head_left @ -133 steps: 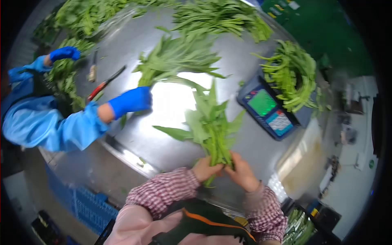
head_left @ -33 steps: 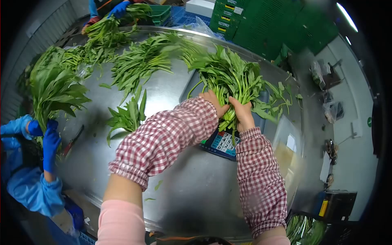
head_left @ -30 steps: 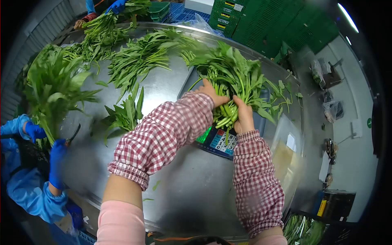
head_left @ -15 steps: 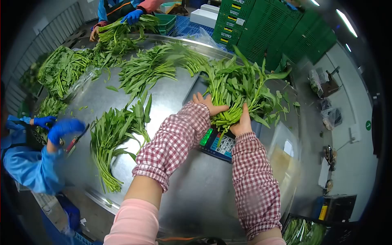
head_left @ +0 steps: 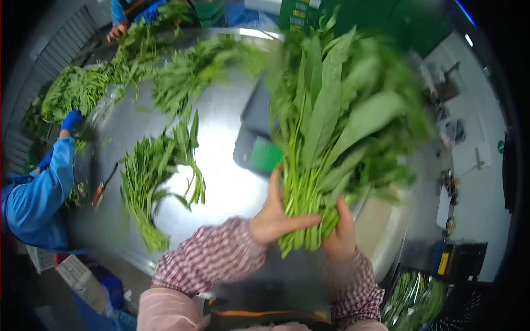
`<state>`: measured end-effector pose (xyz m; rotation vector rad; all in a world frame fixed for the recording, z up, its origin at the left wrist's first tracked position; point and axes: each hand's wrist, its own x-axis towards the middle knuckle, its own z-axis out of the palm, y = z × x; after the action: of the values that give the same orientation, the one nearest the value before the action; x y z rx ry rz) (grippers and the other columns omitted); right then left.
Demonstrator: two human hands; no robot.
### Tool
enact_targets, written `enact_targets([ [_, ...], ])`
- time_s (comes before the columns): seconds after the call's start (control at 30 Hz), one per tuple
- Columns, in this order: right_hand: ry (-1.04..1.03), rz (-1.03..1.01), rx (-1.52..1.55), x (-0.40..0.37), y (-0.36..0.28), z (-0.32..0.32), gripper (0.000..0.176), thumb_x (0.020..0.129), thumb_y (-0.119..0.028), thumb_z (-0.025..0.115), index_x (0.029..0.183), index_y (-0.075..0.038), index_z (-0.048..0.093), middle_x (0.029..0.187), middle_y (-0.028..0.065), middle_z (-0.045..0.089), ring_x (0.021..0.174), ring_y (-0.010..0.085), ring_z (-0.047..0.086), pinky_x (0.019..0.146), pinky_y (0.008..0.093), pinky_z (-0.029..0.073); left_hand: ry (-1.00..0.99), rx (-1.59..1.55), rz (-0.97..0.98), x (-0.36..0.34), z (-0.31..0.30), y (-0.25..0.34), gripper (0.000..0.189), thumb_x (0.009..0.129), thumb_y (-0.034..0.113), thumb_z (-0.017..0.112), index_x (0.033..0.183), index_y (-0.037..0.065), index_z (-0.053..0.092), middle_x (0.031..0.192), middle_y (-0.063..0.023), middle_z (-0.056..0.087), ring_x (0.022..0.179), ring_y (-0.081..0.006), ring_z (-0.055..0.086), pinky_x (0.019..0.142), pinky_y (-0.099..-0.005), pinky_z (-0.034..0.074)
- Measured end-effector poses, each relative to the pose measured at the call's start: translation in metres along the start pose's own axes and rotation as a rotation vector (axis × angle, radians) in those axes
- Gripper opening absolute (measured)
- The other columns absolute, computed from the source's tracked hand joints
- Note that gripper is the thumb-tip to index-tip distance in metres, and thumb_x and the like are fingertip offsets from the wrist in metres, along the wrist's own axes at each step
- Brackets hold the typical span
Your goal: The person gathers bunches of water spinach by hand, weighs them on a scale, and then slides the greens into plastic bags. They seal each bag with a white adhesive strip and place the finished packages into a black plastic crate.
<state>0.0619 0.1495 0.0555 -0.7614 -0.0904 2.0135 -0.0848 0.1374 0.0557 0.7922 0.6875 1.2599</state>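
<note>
A large bunch of leafy greens [head_left: 326, 143], probably water spinach, is lifted upright in front of me, its leaves blurred at the right. My left hand [head_left: 276, 215] wraps the stems from the left, thumb across the front. On the right side of the stem ends, my right hand [head_left: 339, 234] grips the same bunch. Behind the bunch stands a digital scale [head_left: 251, 127] with a green display; the leaves hide part of it. To the left, a smaller bunch of greens [head_left: 143, 187] lies on the metal table [head_left: 221, 143].
More greens [head_left: 193, 71] lie along the table's far side. At left, a co-worker's blue-gloved hand [head_left: 72, 121] reaches to a pile [head_left: 77, 94]. A red-handled knife [head_left: 99, 193] lies near that worker. Packed greens [head_left: 414, 300] fill a crate at lower right.
Both my hands have lifted the bunch off the scale and drawn it toward me, tilting it upright. The co-worker's gloved hand at left has moved away from the knife toward the pile.
</note>
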Motion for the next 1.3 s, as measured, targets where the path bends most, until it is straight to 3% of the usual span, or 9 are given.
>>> enact_targets([
  [0.2, 0.280, 0.379, -0.167, -0.107, 0.109, -0.125, 0.038, 0.092, -0.032, 0.043, 0.119, -0.006, 0.048, 0.115, 0.0066, 0.055, 0.105, 0.0224, 0.052, 0.090, 0.0373, 0.041, 0.267, -0.377, -0.905, -0.170, -0.040, -0.102, 0.071, 0.079, 0.021, 0.066, 0.133, 0.002, 0.024, 0.131, -0.0159, 0.037, 0.119, -0.0279, 0.040, 0.096, -0.0408, 0.038],
  [0.3, 0.451, 0.443, 0.164, -0.110, 0.118, -0.143, 0.041, 0.089, -0.022, 0.052, 0.122, -0.002, 0.042, 0.116, 0.0070, 0.054, 0.106, 0.0206, 0.051, 0.092, 0.0344, 0.040, 0.338, -0.540, -0.956, -0.173, -0.056, -0.115, 0.063, 0.082, 0.033, 0.061, 0.129, 0.001, 0.033, 0.124, -0.0159, 0.046, 0.112, -0.0269, 0.047, 0.094, -0.0364, 0.042],
  [0.4, 0.392, 0.302, -0.065, -0.113, 0.130, -0.159, 0.038, 0.088, -0.018, 0.054, 0.121, -0.002, 0.044, 0.115, 0.0086, 0.054, 0.103, 0.0204, 0.052, 0.089, 0.0336, 0.042, 0.432, 0.073, -1.011, -0.151, -0.053, -0.133, 0.060, 0.082, 0.027, 0.062, 0.129, 0.001, 0.034, 0.120, -0.0143, 0.050, 0.106, -0.0260, 0.052, 0.092, -0.0329, 0.043],
  [0.5, 0.223, 0.152, -0.501, -0.136, 0.115, -0.124, 0.035, 0.086, -0.010, 0.055, 0.118, 0.000, 0.045, 0.113, 0.0119, 0.053, 0.100, 0.0206, 0.054, 0.084, 0.0321, 0.045, -0.054, 0.169, -0.529, -0.171, -0.038, -0.109, 0.060, 0.081, 0.023, 0.063, 0.128, 0.000, 0.034, 0.120, -0.0128, 0.050, 0.109, -0.0241, 0.050, 0.092, -0.0331, 0.041],
  [0.63, 0.430, 0.572, -0.244, -0.143, 0.119, -0.157, 0.034, 0.086, -0.010, 0.053, 0.118, 0.001, 0.045, 0.108, 0.0115, 0.056, 0.100, 0.0205, 0.055, 0.082, 0.0367, 0.047, 0.346, -0.175, -0.966, -0.223, -0.036, -0.155, 0.059, 0.080, 0.021, 0.065, 0.127, 0.003, 0.036, 0.118, -0.0096, 0.051, 0.108, -0.0197, 0.049, 0.091, -0.0327, 0.041],
  [0.8, 0.445, 0.446, -0.275, -0.147, 0.126, -0.157, 0.033, 0.088, -0.017, 0.053, 0.116, 0.001, 0.046, 0.107, 0.0097, 0.057, 0.091, 0.0194, 0.058, 0.076, 0.0329, 0.049, 0.340, -0.107, -1.065, -0.238, -0.044, -0.175, 0.052, 0.080, 0.021, 0.065, 0.123, 0.003, 0.042, 0.110, -0.0093, 0.056, 0.098, -0.0204, 0.056, 0.084, -0.0335, 0.047],
  [1.0, 0.302, 0.220, -0.531, -0.138, 0.103, -0.127, 0.027, 0.086, -0.018, 0.056, 0.105, 0.001, 0.054, 0.094, 0.0103, 0.061, 0.082, 0.0171, 0.060, 0.072, 0.0295, 0.049, 0.186, -0.074, -0.611, -0.193, -0.019, -0.111, 0.032, 0.082, 0.014, 0.060, 0.110, 0.000, 0.052, 0.100, -0.0126, 0.060, 0.088, -0.0205, 0.061, 0.077, -0.0334, 0.051],
  [1.13, 0.062, 0.199, 0.056, -0.117, 0.086, -0.132, 0.021, 0.085, -0.012, 0.048, 0.098, 0.001, 0.057, 0.091, 0.0118, 0.063, 0.081, 0.0202, 0.062, 0.072, 0.0292, 0.050, 0.051, -0.348, -0.924, -0.146, -0.032, -0.072, 0.033, 0.083, 0.019, 0.059, 0.107, -0.002, 0.052, 0.094, -0.0155, 0.062, 0.080, -0.0227, 0.063, 0.069, -0.0345, 0.055],
  [1.3, 0.419, 0.232, -0.077, -0.177, 0.158, -0.148, 0.022, 0.086, -0.013, 0.046, 0.099, 0.001, 0.057, 0.097, 0.0115, 0.062, 0.085, 0.0205, 0.060, 0.079, 0.0313, 0.049, 0.229, -0.116, -0.960, -0.234, -0.033, -0.124, 0.040, 0.081, 0.021, 0.061, 0.113, 0.000, 0.050, 0.101, -0.0137, 0.060, 0.084, -0.0225, 0.062, 0.075, -0.0359, 0.053],
])
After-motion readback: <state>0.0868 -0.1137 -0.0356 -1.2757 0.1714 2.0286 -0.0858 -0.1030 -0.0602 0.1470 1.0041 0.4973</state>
